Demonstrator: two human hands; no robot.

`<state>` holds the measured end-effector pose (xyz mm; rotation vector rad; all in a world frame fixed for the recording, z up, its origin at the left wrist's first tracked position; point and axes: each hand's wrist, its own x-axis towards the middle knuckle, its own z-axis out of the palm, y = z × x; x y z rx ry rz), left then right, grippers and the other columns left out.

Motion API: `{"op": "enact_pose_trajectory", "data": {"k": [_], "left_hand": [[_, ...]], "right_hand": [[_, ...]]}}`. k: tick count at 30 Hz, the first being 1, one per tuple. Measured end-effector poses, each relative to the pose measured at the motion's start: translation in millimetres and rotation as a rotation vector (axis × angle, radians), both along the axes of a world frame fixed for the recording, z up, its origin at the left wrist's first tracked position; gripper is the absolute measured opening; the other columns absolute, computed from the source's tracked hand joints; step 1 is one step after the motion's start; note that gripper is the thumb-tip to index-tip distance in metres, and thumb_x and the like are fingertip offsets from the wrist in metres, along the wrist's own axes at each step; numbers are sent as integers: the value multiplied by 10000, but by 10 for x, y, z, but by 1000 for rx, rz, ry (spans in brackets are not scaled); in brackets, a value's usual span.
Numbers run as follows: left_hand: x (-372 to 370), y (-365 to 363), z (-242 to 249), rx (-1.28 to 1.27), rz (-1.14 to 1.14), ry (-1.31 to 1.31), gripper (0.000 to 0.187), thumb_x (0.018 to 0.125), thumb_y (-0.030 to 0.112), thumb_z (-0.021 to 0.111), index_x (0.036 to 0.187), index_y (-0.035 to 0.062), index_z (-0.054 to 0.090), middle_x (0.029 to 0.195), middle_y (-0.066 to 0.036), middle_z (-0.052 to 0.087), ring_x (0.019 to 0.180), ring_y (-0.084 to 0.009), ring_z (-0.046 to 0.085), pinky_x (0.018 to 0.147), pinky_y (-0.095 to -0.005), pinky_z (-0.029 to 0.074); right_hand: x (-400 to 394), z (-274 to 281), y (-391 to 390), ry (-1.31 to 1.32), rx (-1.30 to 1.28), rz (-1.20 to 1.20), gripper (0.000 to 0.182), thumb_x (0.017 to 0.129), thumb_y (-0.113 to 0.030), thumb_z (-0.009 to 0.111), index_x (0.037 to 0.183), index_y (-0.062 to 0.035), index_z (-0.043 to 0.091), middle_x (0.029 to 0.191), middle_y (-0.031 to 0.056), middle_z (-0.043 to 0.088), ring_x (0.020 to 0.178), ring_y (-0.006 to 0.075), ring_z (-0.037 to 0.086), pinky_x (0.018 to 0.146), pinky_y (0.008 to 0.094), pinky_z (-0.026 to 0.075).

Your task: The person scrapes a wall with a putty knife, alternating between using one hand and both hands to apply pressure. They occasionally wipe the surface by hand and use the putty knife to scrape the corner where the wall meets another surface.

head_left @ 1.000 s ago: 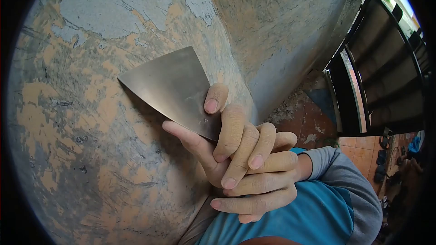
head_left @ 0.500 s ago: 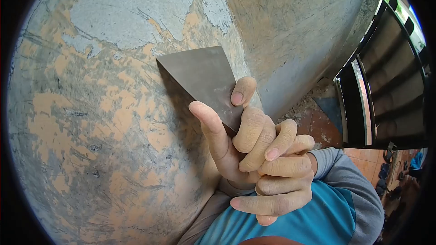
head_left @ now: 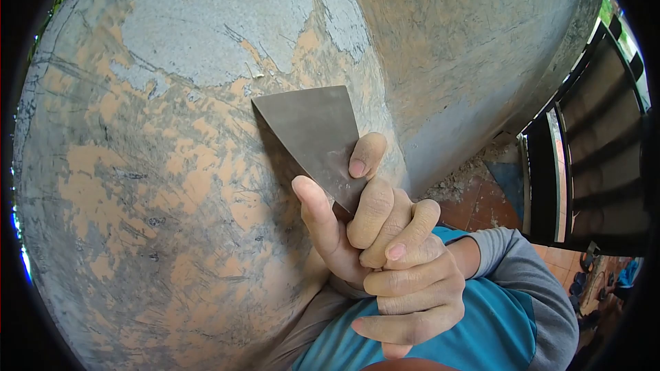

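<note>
A flat grey metal scraper [head_left: 313,134] slants over the curved, mottled wall [head_left: 192,227], its wide edge just under a pale grey patch [head_left: 213,20]. Whether that edge touches the wall is unclear. My left hand [head_left: 375,216] is closed round the scraper's lower end, with the index fingertip on the blade and the thumb raised to the left of it. Below and to the right, my right hand [head_left: 416,295] is closed against the left hand's curled fingers. What lies inside its grip is hidden, as is the scraper's handle.
A second curved wall section [head_left: 474,34] rises at the upper right. Rubble [head_left: 464,178] lies on the red tiled floor at its foot. A dark slatted frame [head_left: 598,137] stands at the right, with footwear [head_left: 581,278] below it.
The view has shifted, so wall and scraper appear slightly lower and further right. My right hand has moved a little left relative to the left hand. Both hands keep their closed shape.
</note>
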<state>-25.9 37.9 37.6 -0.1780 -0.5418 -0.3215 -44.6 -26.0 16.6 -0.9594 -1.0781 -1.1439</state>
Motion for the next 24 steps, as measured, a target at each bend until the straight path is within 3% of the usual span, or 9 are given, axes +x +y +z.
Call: {"op": "enact_pose_trajectory", "data": {"k": [3, 6, 9, 11, 13, 15, 17, 20, 24], "left_hand": [[-28, -115, 125, -31, 9, 48, 444, 1032, 552, 447, 1067, 152, 257, 552, 66, 285, 476, -71, 340, 775, -344, 522], [-41, -183, 206, 1, 10, -15, 424, 1042, 528, 444, 1068, 148, 258, 571, 49, 303, 567, -99, 396, 796, -325, 513], [9, -142, 151, -14, -26, -70, 429, 1042, 520, 457, 1074, 142, 258, 601, 30, 332, 714, -142, 465, 809, -305, 505], [153, -130, 106, -80, -95, -72, 431, 1042, 520, 460, 1075, 139, 262, 616, 23, 350, 781, -160, 478, 804, -307, 506], [218, -131, 51, -114, -150, -113, 434, 1042, 525, 458, 1072, 135, 269, 627, 19, 366, 819, -168, 485, 795, -321, 512], [193, -137, 87, -92, -125, -95, 430, 1042, 526, 456, 1068, 138, 270, 619, 24, 358, 792, -160, 478, 793, -322, 512], [150, -158, 115, -51, -75, -57, 426, 1043, 526, 454, 1065, 142, 272, 611, 28, 350, 764, -153, 471, 792, -324, 513], [95, -176, 126, -52, -42, 12, 421, 1043, 528, 451, 1060, 146, 274, 599, 35, 339, 724, -141, 461, 790, -326, 513], [143, -153, 87, -4, -39, -23, 414, 1044, 529, 447, 1053, 152, 276, 584, 44, 323, 669, -126, 448, 788, -328, 513]], "right_hand": [[195, 74, 43, -167, 89, 0, 308, 968, -245, 634, 733, -47, 656, 609, 43, 536, 626, 204, 569, 904, 443, 463], [9, 14, 2, -89, 70, 35, 352, 976, -285, 644, 717, -47, 654, 601, 49, 568, 644, 212, 597, 880, 431, 476], [141, 36, -22, -26, 10, 85, 402, 1006, -363, 600, 732, -77, 671, 576, 27, 521, 585, 169, 501, 952, 411, 386], [168, 107, 23, 25, 35, 80, 419, 1017, -365, 583, 711, -85, 646, 557, 8, 447, 554, 157, 430, 940, 387, 362], [148, 233, 49, 66, 108, 26, 433, 1013, -306, 597, 651, -68, 577, 526, -14, 343, 549, 176, 403, 863, 359, 402], [197, 249, 33, -8, 113, 85, 442, 1043, -328, 549, 733, -35, 662, 496, 45, 491, 485, 172, 479, 1024, 438, 385], [227, 231, 11, -21, 123, 148, 456, 1042, -333, 550, 720, -30, 661, 495, 45, 493, 484, 174, 482, 1030, 435, 384], [140, 209, 4, 103, 130, 111, 454, 1012, -343, 591, 658, -59, 596, 517, 16, 395, 543, 179, 400, 928, 386, 376], [27, 129, -65, 166, 64, 109, 465, 1026, -344, 570, 672, -48, 625, 504, 27, 455, 511, 174, 443, 954, 406, 387]]}}
